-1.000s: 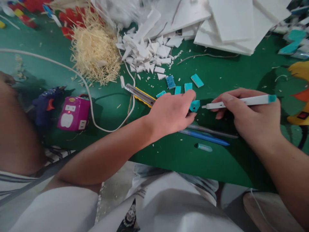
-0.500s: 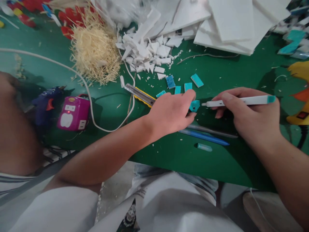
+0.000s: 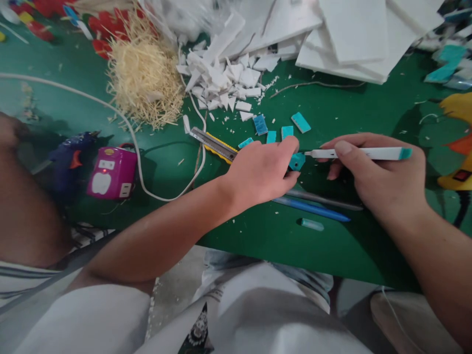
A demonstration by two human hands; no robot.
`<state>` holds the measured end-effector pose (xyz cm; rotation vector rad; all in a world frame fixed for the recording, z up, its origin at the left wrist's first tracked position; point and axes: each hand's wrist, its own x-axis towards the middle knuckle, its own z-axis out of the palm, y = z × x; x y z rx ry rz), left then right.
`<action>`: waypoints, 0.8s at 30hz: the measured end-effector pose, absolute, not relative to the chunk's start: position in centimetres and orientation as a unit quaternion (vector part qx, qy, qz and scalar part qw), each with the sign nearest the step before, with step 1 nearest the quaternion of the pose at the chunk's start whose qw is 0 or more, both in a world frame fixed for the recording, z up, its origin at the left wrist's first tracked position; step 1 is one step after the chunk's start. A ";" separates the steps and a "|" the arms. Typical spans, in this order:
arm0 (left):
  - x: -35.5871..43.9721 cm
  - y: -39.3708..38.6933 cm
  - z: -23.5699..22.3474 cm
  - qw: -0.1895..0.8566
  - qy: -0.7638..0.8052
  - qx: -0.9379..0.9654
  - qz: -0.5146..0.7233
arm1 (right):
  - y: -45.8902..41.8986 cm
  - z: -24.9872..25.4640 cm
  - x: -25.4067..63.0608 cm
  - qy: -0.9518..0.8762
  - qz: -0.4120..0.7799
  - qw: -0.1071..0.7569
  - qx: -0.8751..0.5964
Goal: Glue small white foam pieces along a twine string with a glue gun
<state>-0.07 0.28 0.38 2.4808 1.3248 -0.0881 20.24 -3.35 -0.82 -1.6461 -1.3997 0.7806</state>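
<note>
Between thumb and fingers my left hand point(image 3: 263, 164) pinches a small teal foam piece point(image 3: 296, 162) with a dark spot on its face. My right hand point(image 3: 383, 169) is closed around a white marker point(image 3: 368, 154) with a teal end, its tip at the right edge of the foam piece. Several teal blocks point(image 3: 287, 132) lie just beyond my left hand, along with a darker blue block point(image 3: 260, 125). A yellow utility knife point(image 3: 217, 147) rests by my left knuckles. Nearer to me lie a blue pen point(image 3: 313, 207) and a clear teal cap point(image 3: 312, 224).
White foam scraps point(image 3: 228, 81) and foam sheets point(image 3: 359, 34) cover the back. Left of them sits a heap of pale shredded straw point(image 3: 145, 73). A white cable point(image 3: 136, 142) curves past a magenta power box point(image 3: 112, 173). Another person's arm point(image 3: 29, 196) is at far left, a yellow tool point(image 3: 459, 172) at far right.
My right hand has shifted slightly left and up, bringing the marker tip up against the foam piece. My left hand stays in place.
</note>
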 end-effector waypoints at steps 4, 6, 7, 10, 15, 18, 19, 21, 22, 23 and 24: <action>0.0 0.3 0.5 0.172 0.466 0.867 -0.033 | -3.5 -1.1 20.2 -0.555 0.317 0.411 -0.650; 0.0 0.3 0.4 0.175 0.469 0.865 -0.032 | -3.5 -1.2 20.3 -0.552 0.313 0.411 -0.655; -0.1 0.3 0.4 0.176 0.469 0.865 -0.030 | -3.6 -1.3 20.3 -0.551 0.309 0.411 -0.657; -0.1 0.3 0.3 0.170 0.470 0.865 -0.029 | -3.5 -1.5 20.4 -0.558 0.300 0.416 -0.652; -0.1 0.4 0.4 0.160 0.467 0.869 -0.040 | -3.5 -1.7 20.4 -0.559 0.293 0.433 -0.644; -0.1 0.4 0.4 0.163 0.466 0.869 -0.038 | -3.5 -1.5 20.4 -0.559 0.300 0.418 -0.650; -0.1 0.4 0.4 0.163 0.466 0.869 -0.037 | -3.5 -1.5 20.4 -0.563 0.300 0.418 -0.647; -0.1 0.3 0.4 0.163 0.466 0.869 -0.032 | -3.6 -1.6 20.4 -0.566 0.296 0.420 -0.644; -0.1 0.3 0.4 0.163 0.466 0.869 -0.032 | -3.6 -1.6 20.4 -0.564 0.293 0.422 -0.646; -0.1 0.3 0.4 0.164 0.466 0.869 -0.032 | -3.6 -1.6 20.4 -0.563 0.294 0.418 -0.650; -0.1 0.3 0.4 0.165 0.466 0.868 -0.032 | -3.6 -1.6 20.3 -0.561 0.296 0.414 -0.652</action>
